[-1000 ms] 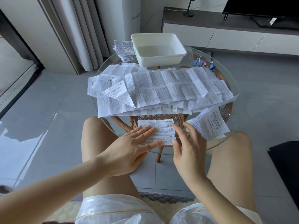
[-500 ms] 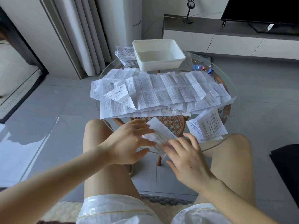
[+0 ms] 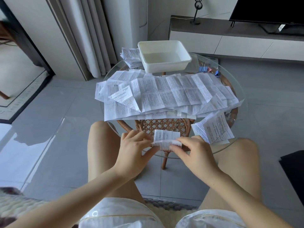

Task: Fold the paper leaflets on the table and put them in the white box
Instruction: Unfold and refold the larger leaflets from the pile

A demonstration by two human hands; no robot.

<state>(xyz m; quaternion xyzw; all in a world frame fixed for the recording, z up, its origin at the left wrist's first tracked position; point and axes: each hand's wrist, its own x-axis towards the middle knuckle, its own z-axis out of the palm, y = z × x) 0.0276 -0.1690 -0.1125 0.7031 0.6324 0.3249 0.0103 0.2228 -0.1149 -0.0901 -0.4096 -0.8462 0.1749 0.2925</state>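
- The leaflet (image 3: 166,136) being worked on is sitting at the near edge of the glass counter (image 3: 233,79), just below the middle of the frame, with its near edge curling up and over into a fold.
- Both hands are gripping it: the left hand (image 3: 133,150) is pinching the left end of the rolled edge and the right hand (image 3: 195,152) is pinching the right end.
- It is looking like thin printed paper, already creased: very light, limp, easy to tear or crumple, and likely to be sliding about on the smooth glass.
- Taking it by the two ends of the fold line, as here, is probably serving best, since a single-point hold would be letting it droop and skew.
- The white box (image 3: 164,67) is waiting in the upper middle with no leaflet showing inside, behind the spread pile of unfolded leaflets (image 3: 172,94).
- Compared with a second ago, the leaflet is no longer lying flat under the left hand's straight fingers; half a second ago it was lying askew, and now it is squared up and its near edge is lifting.
- Both hands are going from flat pressing to pinching.
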